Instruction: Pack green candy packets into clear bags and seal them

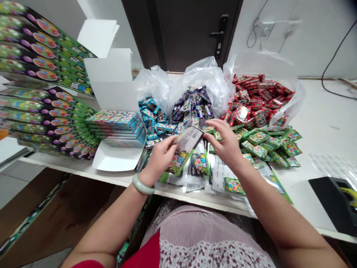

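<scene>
My left hand point(161, 158) is closed on a flat printed packet point(190, 138), its thumb on top and the barcode label facing up. My right hand point(226, 143) is at the packet's far right corner, thumb and index finger apart, their tips close to its edge and some clear film. I cannot make out anything held between them. Beneath my hands lie several more packets point(199, 164) with black and green fronts. A small green box point(233, 185) rests on a packet by the table's front edge.
Small blue point(150, 115), purple point(192, 104) and red boxes point(259, 96) spill from clear plastic bags. Loose green boxes point(259, 143) lie at right. Stacked display cartons point(47, 123) and an open white-flapped box point(115, 126) stand left. A black tape holder point(331, 203) is far right.
</scene>
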{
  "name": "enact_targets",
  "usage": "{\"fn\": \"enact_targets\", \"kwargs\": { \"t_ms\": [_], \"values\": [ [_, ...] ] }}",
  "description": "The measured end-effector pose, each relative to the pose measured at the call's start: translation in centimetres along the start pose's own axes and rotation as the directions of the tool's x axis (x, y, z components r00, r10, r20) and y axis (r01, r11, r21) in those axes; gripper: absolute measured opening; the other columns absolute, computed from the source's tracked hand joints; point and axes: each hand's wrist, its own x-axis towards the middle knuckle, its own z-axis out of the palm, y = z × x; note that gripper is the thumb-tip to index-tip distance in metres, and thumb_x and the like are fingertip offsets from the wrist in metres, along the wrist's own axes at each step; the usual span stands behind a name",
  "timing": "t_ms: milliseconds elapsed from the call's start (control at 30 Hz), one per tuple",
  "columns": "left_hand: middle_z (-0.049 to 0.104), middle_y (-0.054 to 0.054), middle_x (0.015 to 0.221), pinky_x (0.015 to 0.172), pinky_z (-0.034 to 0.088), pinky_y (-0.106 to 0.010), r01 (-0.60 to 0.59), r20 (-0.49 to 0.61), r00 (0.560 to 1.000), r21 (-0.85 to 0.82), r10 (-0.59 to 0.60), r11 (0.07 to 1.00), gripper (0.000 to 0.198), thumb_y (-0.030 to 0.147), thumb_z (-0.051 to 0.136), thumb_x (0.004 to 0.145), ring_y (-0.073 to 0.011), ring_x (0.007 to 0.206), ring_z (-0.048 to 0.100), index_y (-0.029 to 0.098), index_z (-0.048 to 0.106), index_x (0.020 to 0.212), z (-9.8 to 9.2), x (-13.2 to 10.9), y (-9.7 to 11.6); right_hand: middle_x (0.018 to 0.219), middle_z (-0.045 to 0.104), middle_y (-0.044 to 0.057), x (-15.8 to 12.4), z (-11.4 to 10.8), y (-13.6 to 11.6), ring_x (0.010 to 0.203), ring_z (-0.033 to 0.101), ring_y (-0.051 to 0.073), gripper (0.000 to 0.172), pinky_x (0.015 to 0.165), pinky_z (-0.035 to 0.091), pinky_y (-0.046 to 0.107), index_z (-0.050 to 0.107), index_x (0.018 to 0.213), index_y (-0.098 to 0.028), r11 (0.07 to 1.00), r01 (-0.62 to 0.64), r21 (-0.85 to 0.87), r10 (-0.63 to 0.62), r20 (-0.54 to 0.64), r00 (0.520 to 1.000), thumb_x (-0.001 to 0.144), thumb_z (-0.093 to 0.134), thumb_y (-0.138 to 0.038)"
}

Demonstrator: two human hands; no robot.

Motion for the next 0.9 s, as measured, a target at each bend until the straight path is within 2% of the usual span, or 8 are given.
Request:
{"fn": "enact_targets", "kwargs": {
  "t_ms": [33,100,167,233,333,467,633,900],
  "values": [
    [0.072,-0.007,0.105,0.084,0.052,-0.032,0.065,-0.047,0.996,-0.126,-0.072,0.990,0.031,0.029,0.055,0.087,-0.0213,0.092,0.066,0.015,0.066,0.112,-0.1,0.0,0.1,0.133,0.055,0.010,-0.6,0.3,0.0,0.126,0.048,0.026,0.048,0.103,0.041,0.045,0.056,0.127,-0.027,0.999,-0.003,0.035,0.005,-0.062,0.998,0.080,0.067,-0.034],
    [0.073,-0.006,0.101,0.082,0.052,-0.032,0.146,-0.063,0.982,-0.327,-0.176,0.934,0.033,0.032,0.061,0.082,-0.0211,0.091,0.066,0.015,0.067,0.109,0.1,-0.2,0.4,0.132,0.055,0.011,-1.9,1.3,0.2,0.123,0.051,0.026,0.062,0.099,0.045,0.044,0.050,0.131,-0.026,0.966,-0.127,0.224,0.110,0.084,0.990,0.074,0.072,-0.038],
    [0.073,-0.005,0.096,0.081,0.053,-0.031,0.215,0.017,0.971,-0.489,-0.237,0.845,0.032,0.034,0.067,0.078,-0.0202,0.088,0.066,0.015,0.069,0.103,0.8,-0.4,0.7,0.115,0.065,0.010,-3.1,2.5,0.4,0.106,0.062,0.024,0.055,0.090,0.050,0.042,0.057,0.118,-0.022,0.864,-0.334,0.378,0.199,0.353,0.914,0.070,0.074,-0.042],
    [0.073,-0.006,0.091,0.076,0.053,-0.030,0.299,0.130,0.950,-0.647,-0.284,0.702,0.033,0.037,0.070,0.075,-0.0188,0.081,0.067,0.014,0.069,0.098,1.6,-0.8,0.9,0.097,0.070,0.007,-4.0,3.4,0.7,0.088,0.066,0.020,0.041,0.080,0.053,0.037,0.061,0.099,-0.020,0.778,-0.465,0.421,0.257,0.462,0.849,0.068,0.074,-0.043],
    [0.073,-0.006,0.089,0.068,0.053,-0.027,0.395,0.262,0.913,-0.762,-0.313,0.513,0.039,0.039,0.073,0.073,-0.0158,0.072,0.066,0.014,0.067,0.103,2.1,-2.0,0.7,0.083,0.069,0.002,-4.8,3.6,1.1,0.074,0.064,0.017,0.035,0.067,0.052,0.032,0.061,0.088,-0.020,0.747,-0.504,0.433,0.355,0.381,0.854,0.067,0.075,-0.045],
    [0.071,-0.002,0.080,0.052,0.045,-0.019,0.481,0.343,0.876,-0.666,-0.339,0.570,0.034,0.033,0.078,0.071,-0.0102,0.060,0.060,0.016,0.068,0.099,2.4,-5.1,-0.2,0.074,0.064,-0.001,-6.1,3.2,1.6,0.077,0.062,0.018,0.033,0.066,0.050,0.031,0.061,0.086,-0.022,0.778,-0.453,0.435,0.384,0.240,0.891,0.068,0.074,-0.046],
    [0.071,-0.004,0.077,0.065,0.052,-0.025,0.563,0.435,0.812,-0.760,-0.388,0.326,0.036,0.038,0.077,0.072,-0.0144,0.066,0.066,0.016,0.068,0.097,3.7,-9.0,-1.4,0.058,0.049,-0.006,-8.7,4.0,2.3,0.056,0.052,0.014,0.032,0.054,0.045,0.027,0.060,0.082,-0.022,0.750,-0.546,0.374,0.443,0.330,0.834,0.072,0.070,-0.050],
    [0.071,-0.008,0.110,0.091,0.051,-0.031,0.472,0.335,0.878,-0.726,-0.342,0.501,0.042,0.029,0.076,0.074,-0.0198,0.101,0.066,0.019,0.066,0.113,4.0,-7.1,-1.8,0.079,0.064,0.000,-10.1,3.7,2.3,0.072,0.061,0.017,0.032,0.064,0.050,0.030,0.059,0.090,-0.022,0.792,-0.492,0.362,0.410,0.283,0.867,0.073,0.070,-0.047]
  ]
}}
